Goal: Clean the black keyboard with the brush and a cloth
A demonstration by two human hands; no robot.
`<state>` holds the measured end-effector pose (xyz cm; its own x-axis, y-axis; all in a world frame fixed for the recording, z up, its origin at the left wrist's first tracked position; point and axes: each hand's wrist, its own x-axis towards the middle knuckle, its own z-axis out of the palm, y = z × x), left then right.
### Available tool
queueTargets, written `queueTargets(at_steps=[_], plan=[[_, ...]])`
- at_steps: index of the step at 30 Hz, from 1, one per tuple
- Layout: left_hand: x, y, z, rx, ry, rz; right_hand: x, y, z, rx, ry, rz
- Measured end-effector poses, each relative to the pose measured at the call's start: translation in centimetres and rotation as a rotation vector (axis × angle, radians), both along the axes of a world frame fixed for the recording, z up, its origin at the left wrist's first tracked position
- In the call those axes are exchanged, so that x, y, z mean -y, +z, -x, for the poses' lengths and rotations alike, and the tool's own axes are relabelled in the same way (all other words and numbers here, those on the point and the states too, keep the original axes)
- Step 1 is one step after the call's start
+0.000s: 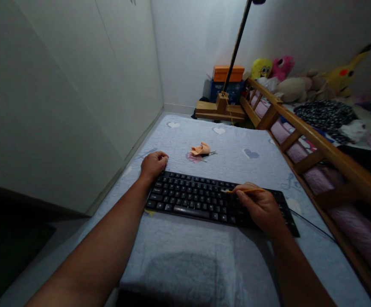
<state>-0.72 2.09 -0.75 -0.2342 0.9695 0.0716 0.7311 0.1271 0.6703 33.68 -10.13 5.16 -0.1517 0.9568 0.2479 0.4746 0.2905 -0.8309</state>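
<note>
A black keyboard (188, 196) lies on the pale blue bedspread in front of me, slightly slanted. My right hand (257, 204) is over its right part, closed in a pinch on a thin brush (251, 190) with an orange-yellow handle. The brush's whitish tip points left, at the keys right of the middle. At the keyboard's far left corner rests my left hand (154, 164), its fingers curled in; whatever they may hold is hidden. Beyond the keyboard lie a crumpled orange cloth (200, 149), a small metal tool (212, 152) and thin white swab-like sticks (201, 159).
A pale cabinet (76, 85) stands along the left. On the right runs a wooden bed rail (326, 149), with plush toys (300, 85) behind it. A wooden stand base (220, 108) with a dark pole is beyond the far edge. The keyboard's cable (313, 224) trails right.
</note>
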Motion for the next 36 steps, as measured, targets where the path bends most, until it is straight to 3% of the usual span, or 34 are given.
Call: queueTargets(at_steps=[5, 10, 15, 19, 23, 27, 31, 33, 36], plan=[[-0.1, -0.1, 0.1, 0.005, -0.007, -0.005, 0.3, 0.0, -0.2, -0.093, 0.058, 0.176], [-0.1, -0.1, 0.1, 0.016, -0.016, -0.018, 0.3, 0.1, -0.4, -0.181, 0.256, 0.374], [0.0, 0.0, 0.0, 0.005, -0.013, -0.018, 0.3, -0.3, -0.6, -0.266, 0.318, 0.493], [0.2, 0.1, 0.0, -0.011, -0.018, -0.050, -0.2, 0.0, -0.1, -0.309, 0.357, 0.545], [0.3, 0.3, -0.1, -0.022, -0.029, -0.089, -1.7, 1.4, 1.4, -0.204, 0.369, 0.578], [0.4, 0.5, -0.1, -0.054, -0.029, -0.110, -3.4, 2.8, 2.9, -0.068, 0.507, 0.609], [0.3, 0.3, -0.1, -0.067, -0.031, -0.125, -4.5, 2.7, 4.0, 0.014, 0.651, 0.644], [0.2, 0.1, 0.0, -0.062, -0.034, -0.127, -4.8, 2.3, 4.2, 0.037, 0.637, 0.624], [0.1, 0.0, 0.1, -0.048, -0.044, -0.116, -5.0, 1.5, 4.1, 0.046, 0.508, 0.521]])
